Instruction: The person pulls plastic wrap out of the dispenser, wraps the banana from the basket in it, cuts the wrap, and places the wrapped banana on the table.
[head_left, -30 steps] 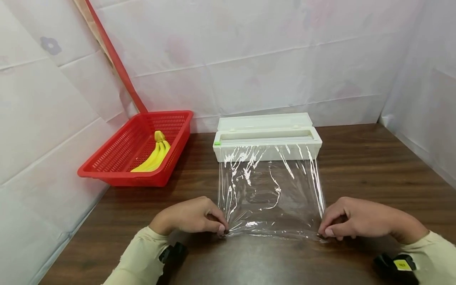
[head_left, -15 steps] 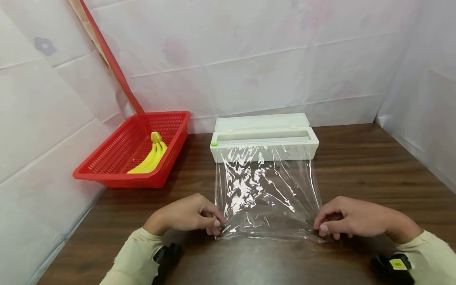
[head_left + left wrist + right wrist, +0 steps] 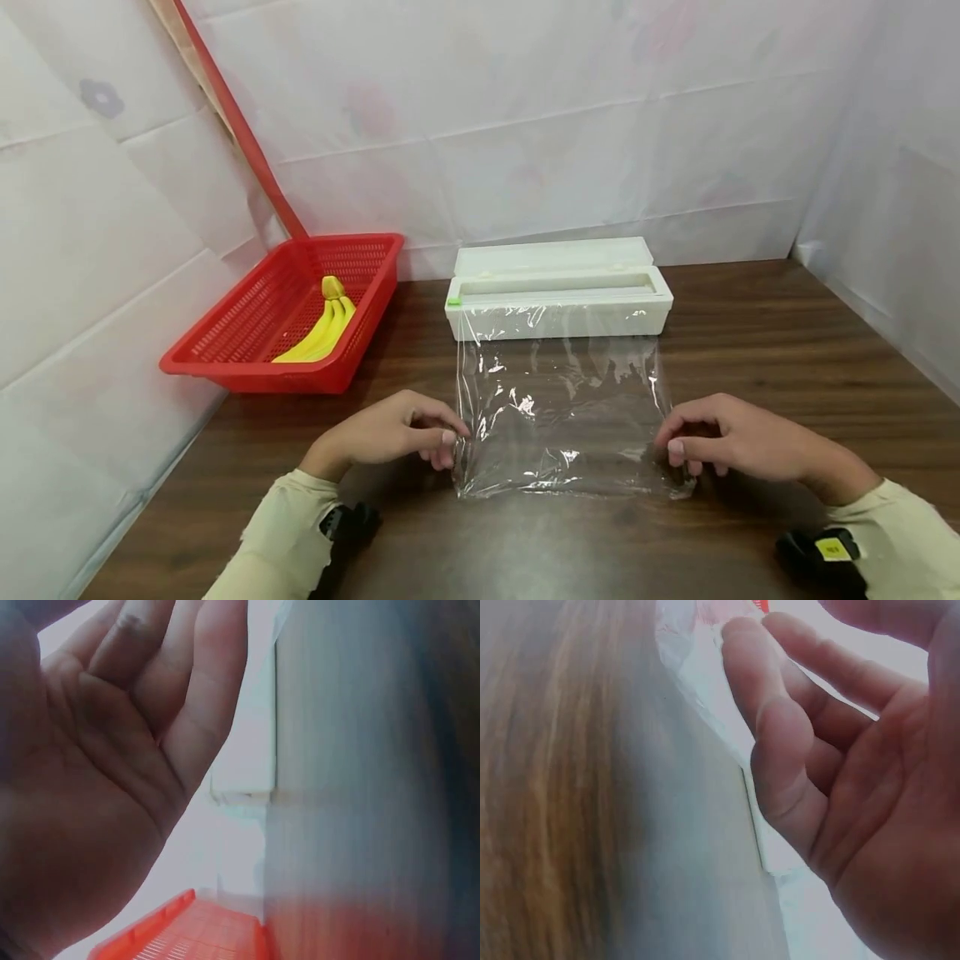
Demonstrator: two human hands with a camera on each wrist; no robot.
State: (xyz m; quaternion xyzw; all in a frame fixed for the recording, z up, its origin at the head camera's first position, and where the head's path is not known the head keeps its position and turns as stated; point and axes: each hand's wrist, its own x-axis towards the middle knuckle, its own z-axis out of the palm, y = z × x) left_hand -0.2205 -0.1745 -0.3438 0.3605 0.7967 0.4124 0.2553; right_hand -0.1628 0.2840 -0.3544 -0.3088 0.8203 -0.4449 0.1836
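A sheet of clear plastic wrap hangs from the front of a white wrap dispenser box and lies out over the table, its near edge crinkled. At its left edge is my left hand, fingers loosely bent and fingertips beside the film. The left wrist view shows that hand with fingers extended and nothing in the palm. My right hand hovers at the film's right edge, fingertips overlapping it. From the right wrist, this hand has loosely bent fingers, with crinkled film beyond the fingertips.
The dispenser's lid stands open behind the box. To the left, a red perforated basket holds yellow bananas. White patterned sheeting walls the back and sides of the wooden table; a red strip rises behind the basket.
Both hands have let go of the plastic wrap's near corners and shifted slightly up along its sides. The film has settled on the table, less taut than before.
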